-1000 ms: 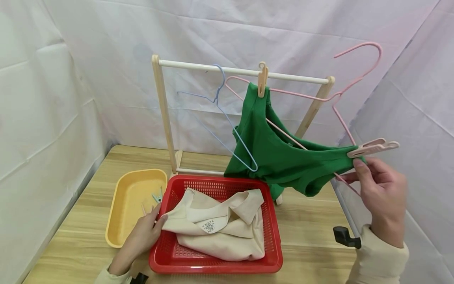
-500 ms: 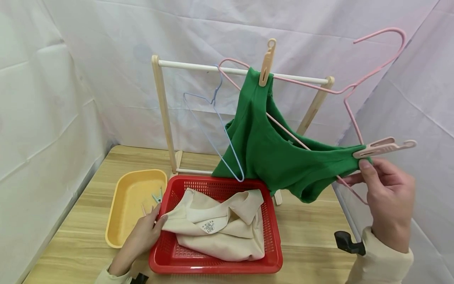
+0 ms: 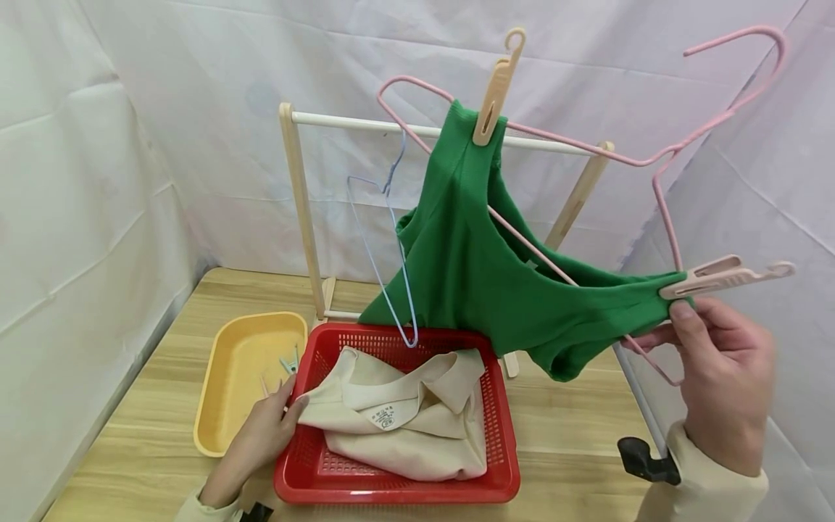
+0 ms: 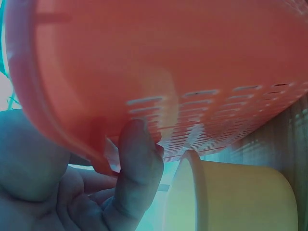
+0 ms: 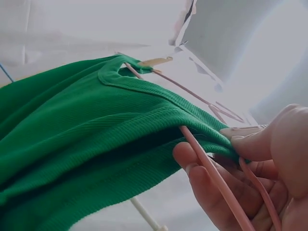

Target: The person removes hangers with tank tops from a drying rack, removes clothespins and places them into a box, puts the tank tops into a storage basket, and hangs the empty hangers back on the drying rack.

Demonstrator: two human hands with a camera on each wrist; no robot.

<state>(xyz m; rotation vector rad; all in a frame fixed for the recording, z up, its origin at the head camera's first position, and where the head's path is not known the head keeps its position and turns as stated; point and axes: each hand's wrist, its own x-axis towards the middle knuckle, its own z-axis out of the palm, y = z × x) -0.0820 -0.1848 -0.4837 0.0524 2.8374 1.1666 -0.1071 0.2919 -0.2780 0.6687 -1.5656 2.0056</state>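
My right hand (image 3: 724, 362) pinches one shoulder strap of a green tank top (image 3: 470, 261) together with the end of a pink hanger (image 5: 219, 180). A pale pink clothespin (image 3: 707, 278) clips that strap just above my thumb. A peach clothespin (image 3: 494, 94) clips the other strap, which is tilted up to the left. The hanger's hook rises free at the upper right. With my left hand (image 3: 264, 428) I grip the left rim of a red basket (image 3: 398, 496). In the left wrist view my thumb (image 4: 139, 159) lies against the basket's outer wall.
A folded cream garment (image 3: 417, 460) lies in the basket. Left of it stands a yellow tray (image 3: 215, 391) with a mint clothespin (image 3: 290, 362) and another small pink piece. Behind, a blue hanger (image 3: 390, 180) hangs from the rack's white bar (image 3: 352, 124). White curtains surround the wooden table (image 3: 143, 413).
My right hand has moved right, and the pink hanger with the green tank top has risen and come closer. The blue hanger has swung and turned on the bar. My left hand stays put.
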